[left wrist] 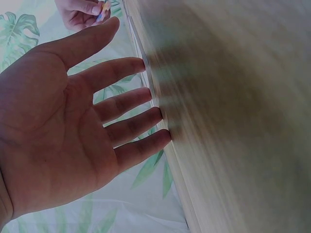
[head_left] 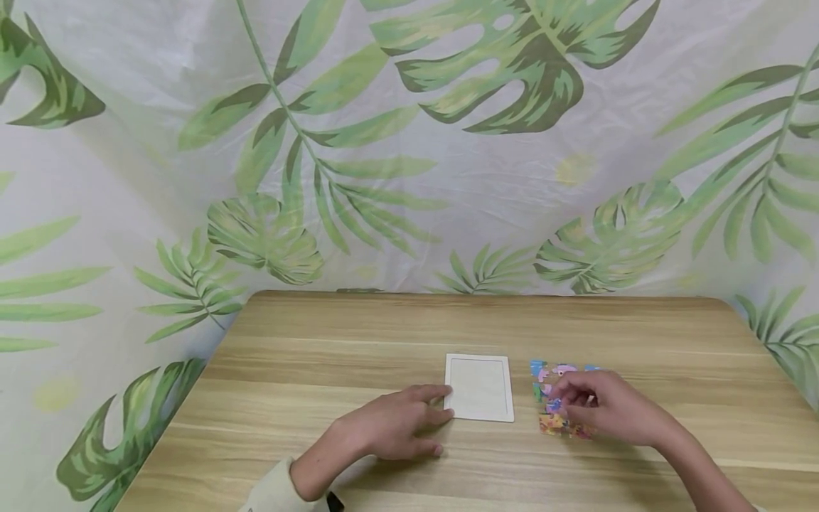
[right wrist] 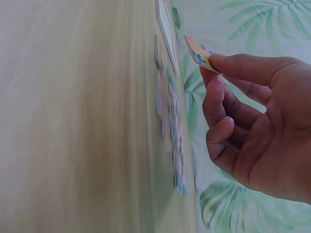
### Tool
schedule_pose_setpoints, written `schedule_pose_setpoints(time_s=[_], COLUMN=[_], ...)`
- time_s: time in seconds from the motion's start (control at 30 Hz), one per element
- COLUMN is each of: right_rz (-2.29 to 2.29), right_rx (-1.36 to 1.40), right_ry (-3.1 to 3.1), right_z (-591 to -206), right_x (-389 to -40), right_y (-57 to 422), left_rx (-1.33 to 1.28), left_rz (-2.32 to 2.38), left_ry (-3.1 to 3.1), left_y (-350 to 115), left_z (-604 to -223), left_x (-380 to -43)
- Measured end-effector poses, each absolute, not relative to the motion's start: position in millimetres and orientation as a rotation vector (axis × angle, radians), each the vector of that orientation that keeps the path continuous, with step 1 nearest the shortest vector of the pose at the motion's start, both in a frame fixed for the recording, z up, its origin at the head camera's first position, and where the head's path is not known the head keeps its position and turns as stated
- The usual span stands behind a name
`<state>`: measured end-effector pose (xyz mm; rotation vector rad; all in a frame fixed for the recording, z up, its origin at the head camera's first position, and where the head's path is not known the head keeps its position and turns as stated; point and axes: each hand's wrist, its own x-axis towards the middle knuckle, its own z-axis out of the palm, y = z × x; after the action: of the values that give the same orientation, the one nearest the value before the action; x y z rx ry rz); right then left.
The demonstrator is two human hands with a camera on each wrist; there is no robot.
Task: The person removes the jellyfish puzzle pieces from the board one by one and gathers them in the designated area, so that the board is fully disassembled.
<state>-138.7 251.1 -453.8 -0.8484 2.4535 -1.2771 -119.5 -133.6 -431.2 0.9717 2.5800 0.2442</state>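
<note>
A white rectangular puzzle tray (head_left: 481, 390) with a thin inner outline lies on the table. My left hand (head_left: 404, 424) reaches it from the left, fingers spread and fairly straight, some fingertips at its left edge. In the left wrist view, the left palm (left wrist: 58, 126) shows with nothing in it. To the right of the tray sits a group of colourful jigsaw pieces (head_left: 547, 424), partly hidden beneath my right hand (head_left: 617, 409). Between thumb and index finger, that hand pinches one jigsaw piece (right wrist: 197, 51), yellow with blue flower shapes, raised off the table in the right wrist view.
The wood-grain table (head_left: 333, 334) has rounded far corners. Behind it and at its sides hangs a pale cloth (head_left: 486, 206) printed with green leaves. A gap of bare table separates the tray from the jigsaw pieces.
</note>
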Motion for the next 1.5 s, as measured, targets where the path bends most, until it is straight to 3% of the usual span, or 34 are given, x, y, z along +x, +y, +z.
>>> schedule_pose_setpoints(time_s=[0.73, 1.5], right_rz=[-1.106, -0.924], right_rx=[-0.699, -0.674], right_ry=[2.627, 2.688], right_z=[-469.1, -464.8], right_x=[-120.5, -121.7], right_y=[316.9, 309.8], left_rx=[0.967, 0.953], left_rz=[0.237, 0.269], left_ry=[2.575, 2.564], left_y=[-131.9, -132.7], left_z=[-430.7, -430.1], left_x=[-119.4, -119.0])
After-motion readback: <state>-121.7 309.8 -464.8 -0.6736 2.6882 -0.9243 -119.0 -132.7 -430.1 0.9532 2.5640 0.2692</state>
